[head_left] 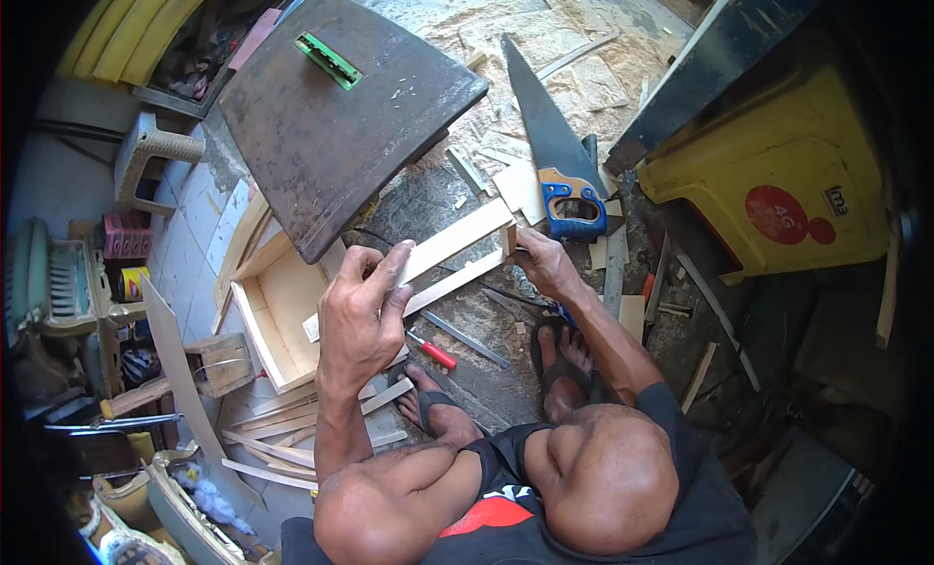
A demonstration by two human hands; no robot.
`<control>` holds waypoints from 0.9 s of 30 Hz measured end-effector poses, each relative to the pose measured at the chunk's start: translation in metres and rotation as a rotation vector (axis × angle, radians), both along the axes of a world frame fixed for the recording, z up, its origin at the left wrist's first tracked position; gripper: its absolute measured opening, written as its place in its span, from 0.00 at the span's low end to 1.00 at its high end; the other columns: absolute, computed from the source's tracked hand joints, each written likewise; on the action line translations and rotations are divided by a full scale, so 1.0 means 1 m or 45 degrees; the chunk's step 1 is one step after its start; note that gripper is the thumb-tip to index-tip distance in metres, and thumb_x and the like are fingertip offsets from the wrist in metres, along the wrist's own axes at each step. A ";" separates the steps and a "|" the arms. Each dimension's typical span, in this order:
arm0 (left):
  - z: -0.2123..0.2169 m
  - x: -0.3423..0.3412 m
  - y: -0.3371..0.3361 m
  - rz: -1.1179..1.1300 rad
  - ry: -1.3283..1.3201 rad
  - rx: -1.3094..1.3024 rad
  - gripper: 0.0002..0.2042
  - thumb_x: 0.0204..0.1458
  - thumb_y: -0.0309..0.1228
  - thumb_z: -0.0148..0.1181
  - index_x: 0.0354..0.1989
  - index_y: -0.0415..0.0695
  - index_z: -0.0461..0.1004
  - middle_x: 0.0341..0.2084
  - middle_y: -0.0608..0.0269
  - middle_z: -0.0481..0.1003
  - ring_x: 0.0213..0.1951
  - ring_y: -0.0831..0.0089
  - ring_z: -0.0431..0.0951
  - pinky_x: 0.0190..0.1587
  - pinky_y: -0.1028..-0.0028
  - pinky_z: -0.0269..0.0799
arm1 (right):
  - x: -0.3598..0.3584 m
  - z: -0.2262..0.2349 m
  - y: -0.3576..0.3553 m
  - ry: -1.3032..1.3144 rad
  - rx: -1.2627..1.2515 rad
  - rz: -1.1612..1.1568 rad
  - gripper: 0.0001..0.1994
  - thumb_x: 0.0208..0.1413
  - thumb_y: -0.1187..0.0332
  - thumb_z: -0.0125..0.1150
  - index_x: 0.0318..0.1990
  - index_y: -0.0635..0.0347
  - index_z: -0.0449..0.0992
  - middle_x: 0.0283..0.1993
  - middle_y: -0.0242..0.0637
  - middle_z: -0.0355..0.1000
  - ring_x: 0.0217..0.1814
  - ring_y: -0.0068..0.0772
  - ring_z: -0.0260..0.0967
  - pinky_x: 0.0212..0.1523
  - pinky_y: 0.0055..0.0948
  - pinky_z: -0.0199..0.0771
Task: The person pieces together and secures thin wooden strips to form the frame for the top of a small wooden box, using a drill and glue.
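My left hand [362,317] grips the near end of a light wooden frame piece [457,239], made of two parallel slats joined at the far end. My right hand [541,263] holds that far end by the small end block [508,238]. I hold the piece above the floor, in front of my sandalled feet [559,365]. A handsaw with a blue handle [569,200] lies just beyond my right hand.
A rusty metal table top [331,117] with a green insert stands at the upper left. An open wooden box [277,317] lies left of my hand. A red-handled tool [433,351] lies by my foot. A yellow plastic stool [769,176] sits on the right. Wood offcuts and sawdust cover the floor.
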State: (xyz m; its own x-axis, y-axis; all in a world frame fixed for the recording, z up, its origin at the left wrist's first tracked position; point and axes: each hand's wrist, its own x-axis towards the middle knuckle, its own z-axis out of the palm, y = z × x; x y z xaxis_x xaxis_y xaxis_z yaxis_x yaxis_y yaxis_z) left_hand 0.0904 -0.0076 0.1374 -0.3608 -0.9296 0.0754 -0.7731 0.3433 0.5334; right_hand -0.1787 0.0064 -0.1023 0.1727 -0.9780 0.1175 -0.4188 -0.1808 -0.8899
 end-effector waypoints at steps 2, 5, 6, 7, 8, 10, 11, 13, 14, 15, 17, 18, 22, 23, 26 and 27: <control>0.002 -0.003 0.002 0.014 -0.012 0.033 0.20 0.53 0.23 0.66 0.56 0.43 0.80 0.37 0.52 0.74 0.36 0.55 0.79 0.40 0.60 0.74 | 0.002 0.002 -0.001 0.007 -0.004 0.006 0.19 0.56 0.76 0.67 0.56 0.65 0.76 0.56 0.53 0.77 0.59 0.56 0.75 0.58 0.42 0.77; 0.003 -0.002 -0.002 -0.081 -0.073 0.036 0.22 0.54 0.25 0.66 0.59 0.41 0.77 0.41 0.50 0.74 0.39 0.53 0.79 0.43 0.59 0.75 | -0.001 0.001 0.000 0.030 -0.029 0.009 0.19 0.57 0.75 0.67 0.56 0.66 0.76 0.54 0.52 0.77 0.58 0.56 0.75 0.57 0.42 0.77; 0.003 -0.005 -0.005 -0.133 -0.073 0.023 0.23 0.54 0.26 0.65 0.61 0.40 0.75 0.42 0.49 0.74 0.40 0.51 0.80 0.44 0.58 0.76 | -0.003 0.000 0.001 0.024 -0.022 0.008 0.19 0.57 0.75 0.67 0.56 0.66 0.76 0.54 0.51 0.77 0.57 0.56 0.75 0.57 0.42 0.77; 0.005 -0.011 -0.008 -0.178 -0.078 0.008 0.25 0.55 0.27 0.65 0.63 0.39 0.73 0.44 0.49 0.74 0.41 0.50 0.80 0.45 0.58 0.76 | -0.003 0.000 0.000 0.011 -0.018 0.015 0.18 0.57 0.75 0.67 0.56 0.66 0.76 0.53 0.51 0.77 0.57 0.56 0.75 0.57 0.42 0.77; 0.007 -0.018 -0.012 -0.223 -0.082 -0.006 0.26 0.55 0.28 0.65 0.65 0.38 0.71 0.45 0.48 0.74 0.42 0.49 0.80 0.46 0.57 0.76 | -0.003 -0.001 0.000 -0.013 -0.040 0.016 0.18 0.57 0.75 0.67 0.56 0.65 0.76 0.53 0.51 0.77 0.57 0.57 0.75 0.56 0.43 0.77; 0.009 -0.037 -0.018 -0.287 -0.145 0.051 0.28 0.58 0.34 0.65 0.65 0.36 0.69 0.48 0.46 0.74 0.44 0.47 0.80 0.47 0.56 0.77 | -0.003 -0.001 0.000 -0.065 -0.085 0.016 0.18 0.57 0.76 0.67 0.55 0.64 0.76 0.53 0.51 0.77 0.56 0.58 0.76 0.55 0.43 0.78; 0.007 -0.047 -0.024 -0.348 -0.196 0.052 0.27 0.58 0.36 0.65 0.64 0.36 0.69 0.48 0.46 0.74 0.45 0.46 0.80 0.47 0.56 0.77 | -0.001 0.000 -0.001 -0.045 -0.057 0.029 0.18 0.57 0.76 0.67 0.55 0.64 0.76 0.53 0.51 0.77 0.55 0.58 0.76 0.54 0.43 0.78; 0.002 -0.065 -0.033 -0.379 -0.244 0.071 0.28 0.58 0.39 0.66 0.63 0.37 0.70 0.49 0.47 0.75 0.45 0.47 0.81 0.47 0.56 0.78 | 0.002 0.003 0.000 0.002 0.003 0.043 0.19 0.56 0.76 0.67 0.56 0.63 0.75 0.53 0.51 0.76 0.54 0.58 0.76 0.53 0.44 0.78; -0.003 -0.074 -0.036 -0.349 -0.242 0.088 0.28 0.58 0.41 0.66 0.63 0.38 0.71 0.50 0.47 0.75 0.45 0.47 0.81 0.47 0.57 0.79 | 0.001 -0.002 0.000 0.011 -0.019 0.036 0.19 0.56 0.76 0.66 0.56 0.62 0.75 0.53 0.51 0.76 0.54 0.59 0.76 0.53 0.45 0.78; -0.007 -0.080 -0.037 -0.318 -0.241 0.104 0.29 0.57 0.43 0.67 0.62 0.38 0.71 0.51 0.47 0.76 0.45 0.47 0.82 0.47 0.57 0.80 | 0.001 -0.008 -0.001 0.020 -0.041 0.030 0.19 0.56 0.76 0.66 0.56 0.62 0.75 0.52 0.51 0.76 0.53 0.59 0.76 0.52 0.45 0.78; -0.012 -0.089 -0.038 -0.254 -0.233 0.040 0.31 0.57 0.46 0.67 0.63 0.39 0.71 0.49 0.48 0.78 0.43 0.47 0.83 0.45 0.56 0.80 | 0.000 -0.009 -0.004 -0.007 -0.106 0.049 0.19 0.58 0.75 0.65 0.57 0.61 0.74 0.49 0.51 0.76 0.52 0.59 0.76 0.50 0.47 0.78; -0.013 -0.094 -0.037 -0.221 -0.229 0.007 0.32 0.57 0.48 0.67 0.64 0.40 0.70 0.49 0.48 0.79 0.42 0.47 0.84 0.43 0.55 0.80 | 0.001 -0.008 -0.004 -0.032 -0.121 0.050 0.19 0.58 0.75 0.65 0.57 0.60 0.74 0.49 0.51 0.76 0.52 0.59 0.76 0.50 0.47 0.78; -0.012 -0.119 -0.033 -0.070 -0.434 0.099 0.24 0.59 0.51 0.64 0.50 0.41 0.74 0.40 0.47 0.81 0.35 0.42 0.84 0.37 0.50 0.80 | -0.001 -0.019 -0.002 -0.032 -0.102 0.052 0.21 0.58 0.74 0.65 0.60 0.60 0.73 0.50 0.52 0.76 0.53 0.59 0.76 0.52 0.47 0.78; -0.016 -0.120 -0.034 -0.059 -0.406 0.026 0.23 0.59 0.52 0.63 0.43 0.42 0.73 0.38 0.48 0.82 0.34 0.43 0.84 0.35 0.49 0.80 | 0.001 -0.018 -0.001 -0.032 -0.106 0.034 0.22 0.58 0.74 0.66 0.61 0.60 0.73 0.50 0.52 0.76 0.53 0.59 0.76 0.52 0.47 0.78; -0.017 -0.113 -0.038 0.008 -0.427 0.040 0.22 0.60 0.52 0.63 0.42 0.42 0.73 0.36 0.48 0.82 0.34 0.44 0.84 0.34 0.50 0.79 | 0.012 -0.011 0.006 -0.030 -0.159 -0.152 0.23 0.58 0.74 0.65 0.62 0.61 0.73 0.52 0.54 0.75 0.53 0.57 0.77 0.54 0.47 0.78; -0.018 -0.108 -0.039 0.033 -0.392 0.021 0.22 0.60 0.52 0.62 0.41 0.42 0.74 0.34 0.48 0.82 0.33 0.44 0.85 0.33 0.50 0.79 | 0.017 -0.008 0.010 -0.030 -0.182 -0.235 0.23 0.59 0.74 0.64 0.62 0.61 0.73 0.53 0.54 0.75 0.53 0.56 0.77 0.54 0.47 0.77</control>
